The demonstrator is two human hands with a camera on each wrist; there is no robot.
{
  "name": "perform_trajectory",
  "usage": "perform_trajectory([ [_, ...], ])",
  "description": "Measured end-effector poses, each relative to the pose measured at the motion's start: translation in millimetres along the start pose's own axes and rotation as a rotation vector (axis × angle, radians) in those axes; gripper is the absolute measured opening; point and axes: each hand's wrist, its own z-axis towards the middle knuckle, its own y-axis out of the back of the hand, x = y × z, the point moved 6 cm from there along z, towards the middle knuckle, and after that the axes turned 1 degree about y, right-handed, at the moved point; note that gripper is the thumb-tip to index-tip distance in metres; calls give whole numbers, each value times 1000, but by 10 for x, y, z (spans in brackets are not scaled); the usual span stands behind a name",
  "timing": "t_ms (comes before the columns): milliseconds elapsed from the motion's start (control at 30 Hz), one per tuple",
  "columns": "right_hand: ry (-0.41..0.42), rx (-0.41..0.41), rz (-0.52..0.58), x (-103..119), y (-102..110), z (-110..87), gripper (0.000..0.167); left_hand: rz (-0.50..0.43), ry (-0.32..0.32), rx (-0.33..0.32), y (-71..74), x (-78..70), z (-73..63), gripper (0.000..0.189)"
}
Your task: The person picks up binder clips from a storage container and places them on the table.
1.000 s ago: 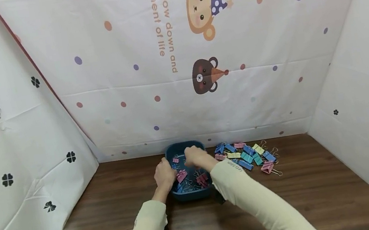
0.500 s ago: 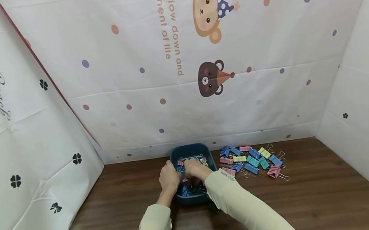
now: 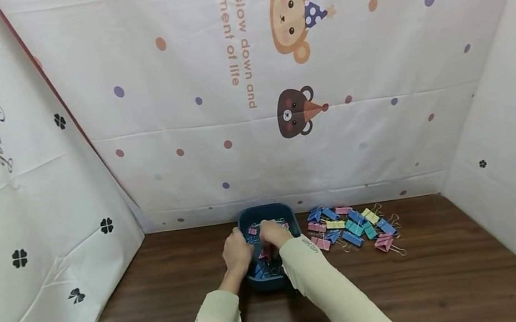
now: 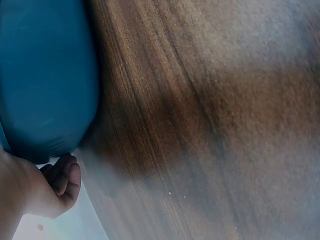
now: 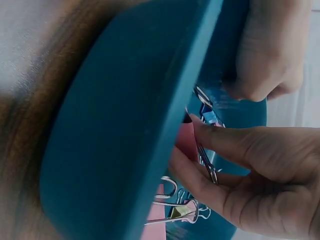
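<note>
I've got teal on the bin (image 5: pixel 120 115), pink, blue, yellow and turquoise across the clips (image 3: pixel 353 227), streaky brown woodgrain table (image 3: pixel 433 274), pale cream sleeves (image 3: pixel 334 289), white backdrop (image 3: pixel 154 115) dotted orange and purple!

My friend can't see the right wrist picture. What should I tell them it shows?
A right hand pinches a pink clip inside a blue bin. The left hand holds the bin's edge, more clips lie inside, and brown table shows at one side.
</note>
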Motion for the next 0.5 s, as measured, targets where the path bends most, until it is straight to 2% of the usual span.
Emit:
perform_trajectory([
  [100,-24,16,14,-13,0,-26,24,-1,-9,1,-20,21,-5,52],
  [333,-18,48,-15,5,0,-18,4,-8,12,2,-11,28,-4,51],
  [500,-14,46,-45,1,13,31,14,-16,9,4,0,9,7,49],
])
